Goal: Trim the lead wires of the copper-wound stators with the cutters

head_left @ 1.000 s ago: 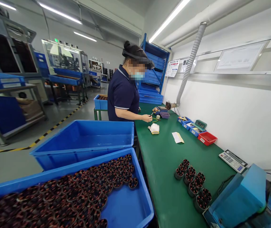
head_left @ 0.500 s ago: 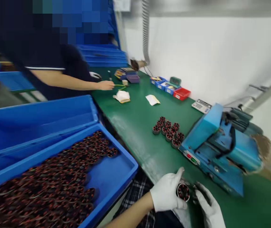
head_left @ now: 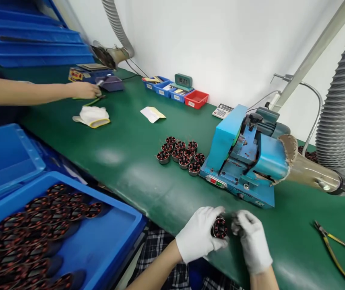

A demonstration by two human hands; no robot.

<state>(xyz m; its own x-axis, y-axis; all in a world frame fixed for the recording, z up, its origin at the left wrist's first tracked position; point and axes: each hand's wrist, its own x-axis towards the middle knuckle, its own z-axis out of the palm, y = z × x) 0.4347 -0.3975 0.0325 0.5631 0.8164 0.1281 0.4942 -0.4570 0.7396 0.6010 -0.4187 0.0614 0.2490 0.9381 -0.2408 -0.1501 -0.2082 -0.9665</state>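
My left hand (head_left: pixel 201 234), in a white glove, is wrapped round a round motor part (head_left: pixel 220 228) with red copper windings, its open side facing up. Just right of it, my right hand (head_left: pixel 252 239), also gloved, has its fingers closed on a small dark blurred item (head_left: pixel 235 224) that I cannot make out. Both hands are over the near edge of the green table (head_left: pixel 130 173). Beyond them stands a group of several similar motor parts (head_left: pixel 177 154), beside a blue machine (head_left: pixel 241 157) with red and green buttons.
A blue tray (head_left: pixel 120 237) of similar parts sits at lower left. Yellow-handled pliers (head_left: pixel 332 245) lie at right. Farther back are a white glove (head_left: pixel 93 117), paper (head_left: pixel 153 114), a red bin (head_left: pixel 196 99), a calculator (head_left: pixel 222 111) and another person's hand (head_left: pixel 83 90). A grey hose (head_left: pixel 335 121) hangs at right.
The view has swung right, bringing the pliers and grey hose into sight. My left hand still holds the motor part, with my right hand beside it. The other person's hand has moved near the purple bin.
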